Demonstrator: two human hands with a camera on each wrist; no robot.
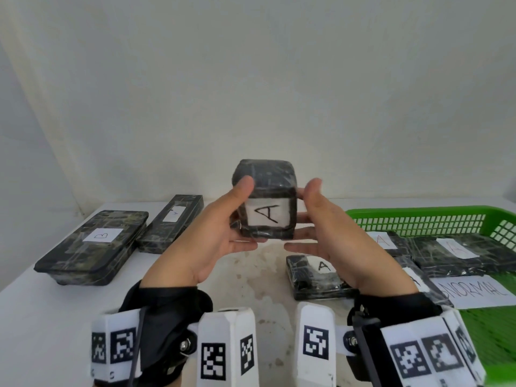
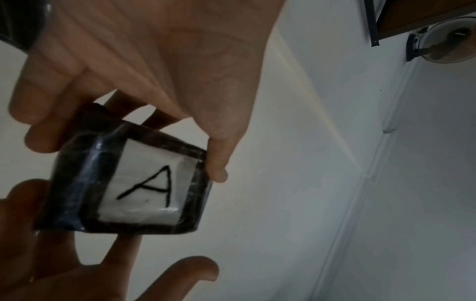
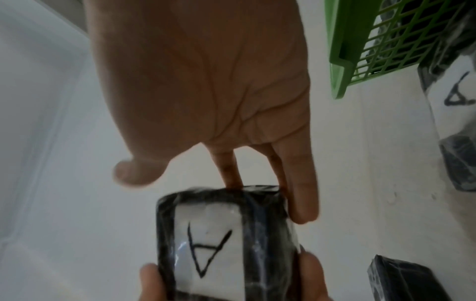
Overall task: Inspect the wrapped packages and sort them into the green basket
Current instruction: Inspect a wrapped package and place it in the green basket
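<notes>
A small black-wrapped cube package (image 1: 268, 199) with a white "A" label is held up over the middle of the table, label toward me. My left hand (image 1: 243, 216) grips it, thumb on its upper left corner and fingers below. My right hand (image 1: 305, 216) touches its right side with straight fingers, and the thumb stands free. The left wrist view shows the package (image 2: 139, 189) pinched between thumb and fingers. In the right wrist view the package (image 3: 219, 244) shows under the right fingertips. The green basket (image 1: 418, 216) stands at the right.
A large "B" package (image 1: 95, 244) and a slim package (image 1: 173, 222) lie at the left of the white table (image 1: 251, 289). An "A" package (image 1: 315, 275) lies by the basket's left side. Another "A" package (image 1: 458, 250) and an "ABNORMAL" paper (image 1: 474, 291) sit in the basket.
</notes>
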